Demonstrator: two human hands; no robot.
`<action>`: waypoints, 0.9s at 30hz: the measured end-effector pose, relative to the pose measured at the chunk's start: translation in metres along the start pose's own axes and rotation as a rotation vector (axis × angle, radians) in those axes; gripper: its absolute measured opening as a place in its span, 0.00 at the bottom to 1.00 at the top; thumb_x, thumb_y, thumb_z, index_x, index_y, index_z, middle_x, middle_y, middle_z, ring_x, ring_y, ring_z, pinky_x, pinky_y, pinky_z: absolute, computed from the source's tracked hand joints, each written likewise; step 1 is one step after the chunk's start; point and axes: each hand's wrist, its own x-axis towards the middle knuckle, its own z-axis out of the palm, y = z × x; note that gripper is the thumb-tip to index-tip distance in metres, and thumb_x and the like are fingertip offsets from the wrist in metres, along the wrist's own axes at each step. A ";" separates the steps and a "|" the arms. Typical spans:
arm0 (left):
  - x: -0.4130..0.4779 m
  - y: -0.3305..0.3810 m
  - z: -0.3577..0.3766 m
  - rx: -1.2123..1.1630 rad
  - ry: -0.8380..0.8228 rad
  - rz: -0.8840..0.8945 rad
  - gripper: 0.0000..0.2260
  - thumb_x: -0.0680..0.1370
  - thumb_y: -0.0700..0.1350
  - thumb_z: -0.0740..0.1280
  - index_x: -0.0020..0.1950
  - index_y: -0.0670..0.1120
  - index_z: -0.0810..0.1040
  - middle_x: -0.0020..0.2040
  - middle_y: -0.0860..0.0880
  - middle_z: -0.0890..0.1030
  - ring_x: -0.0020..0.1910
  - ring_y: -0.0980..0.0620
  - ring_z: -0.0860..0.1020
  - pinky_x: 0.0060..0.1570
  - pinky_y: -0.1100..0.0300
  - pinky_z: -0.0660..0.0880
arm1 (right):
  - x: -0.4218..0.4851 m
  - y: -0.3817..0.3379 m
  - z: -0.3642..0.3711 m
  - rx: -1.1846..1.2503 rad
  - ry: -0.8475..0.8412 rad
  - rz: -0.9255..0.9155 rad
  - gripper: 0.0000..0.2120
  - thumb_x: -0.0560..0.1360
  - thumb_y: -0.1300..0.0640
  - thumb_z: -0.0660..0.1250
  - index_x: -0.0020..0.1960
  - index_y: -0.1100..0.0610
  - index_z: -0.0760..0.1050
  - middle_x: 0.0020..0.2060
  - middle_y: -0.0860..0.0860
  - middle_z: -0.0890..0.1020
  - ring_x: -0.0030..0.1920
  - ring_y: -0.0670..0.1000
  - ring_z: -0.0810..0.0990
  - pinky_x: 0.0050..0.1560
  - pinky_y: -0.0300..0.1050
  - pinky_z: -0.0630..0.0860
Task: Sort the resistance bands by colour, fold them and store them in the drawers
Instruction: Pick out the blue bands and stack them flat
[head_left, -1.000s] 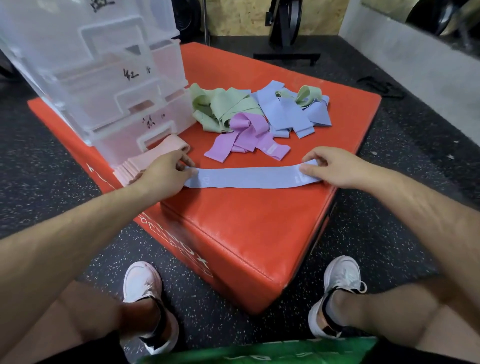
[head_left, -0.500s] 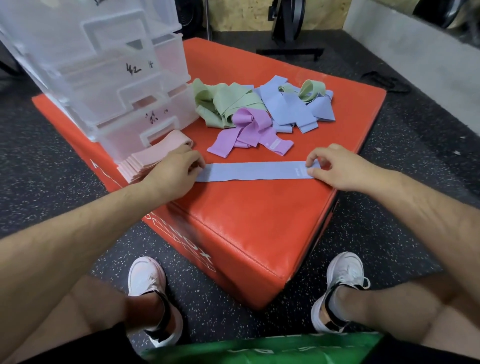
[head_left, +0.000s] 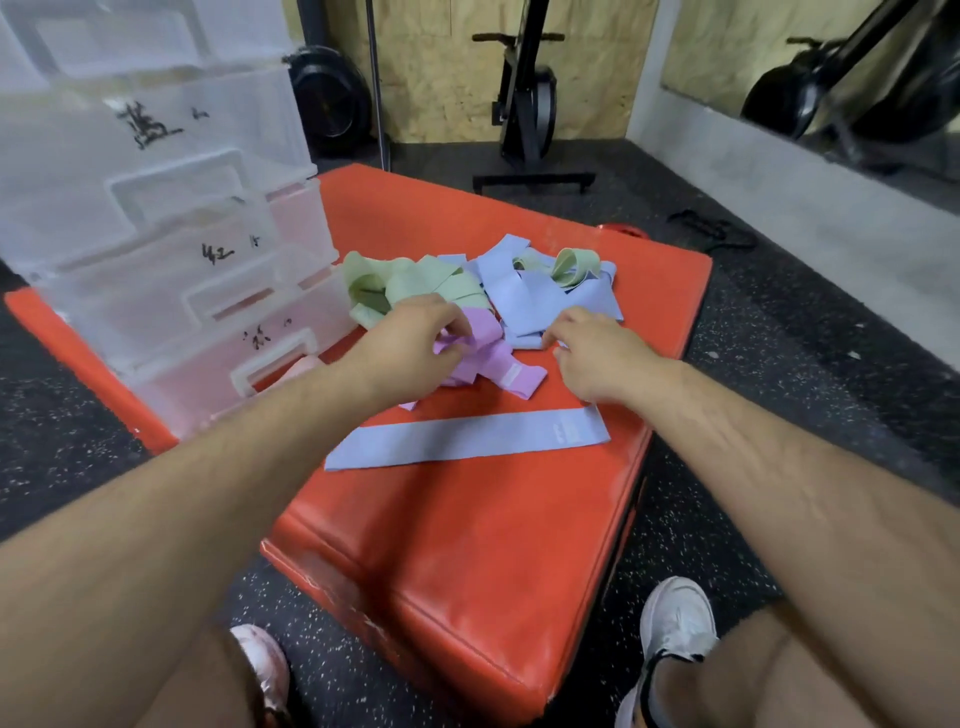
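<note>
A loose pile of bands lies on the red padded box (head_left: 467, 545): green bands (head_left: 415, 283), blue bands (head_left: 524, 291) and a purple band (head_left: 493, 358). My left hand (head_left: 410, 343) is over the purple band, its fingertips curled and pinching a fold of it. My right hand (head_left: 587, 348) sits just right of the purple band, fingers loosely curled at the near edge of the blue bands, with nothing visibly held. One blue band (head_left: 467, 436) lies flat and straight near the box's front. The clear drawer unit (head_left: 156, 234) stands at the left.
A stack of pink bands (head_left: 301, 366) peeks out in front of the bottom drawer, mostly hidden by my left forearm. My two shoes rest on the speckled black floor (head_left: 779, 338) below the box. Gym equipment stands against the back wall.
Both hands let go of the flat blue band and moved forward to the pile. The left hand now pinches the purple band. The camera tilted up.
</note>
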 end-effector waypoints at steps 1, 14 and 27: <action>0.010 0.003 0.004 0.002 -0.006 -0.008 0.08 0.76 0.41 0.69 0.54 0.44 0.81 0.50 0.45 0.79 0.50 0.47 0.75 0.53 0.53 0.73 | 0.007 -0.001 -0.001 -0.007 -0.013 0.003 0.16 0.81 0.57 0.57 0.65 0.49 0.74 0.67 0.49 0.70 0.64 0.58 0.70 0.63 0.56 0.72; 0.070 0.016 0.056 0.161 -0.210 -0.041 0.16 0.77 0.47 0.64 0.65 0.51 0.76 0.64 0.52 0.75 0.65 0.48 0.69 0.62 0.54 0.66 | 0.056 0.013 0.014 -0.026 -0.222 0.122 0.28 0.66 0.49 0.50 0.63 0.45 0.73 0.65 0.51 0.74 0.54 0.55 0.71 0.53 0.55 0.75; 0.072 0.027 0.021 -0.050 0.111 -0.032 0.10 0.78 0.50 0.68 0.57 0.48 0.80 0.48 0.47 0.76 0.50 0.46 0.75 0.51 0.52 0.73 | 0.025 -0.007 -0.044 0.310 0.267 -0.277 0.14 0.75 0.62 0.62 0.51 0.51 0.85 0.52 0.43 0.85 0.55 0.49 0.76 0.62 0.40 0.65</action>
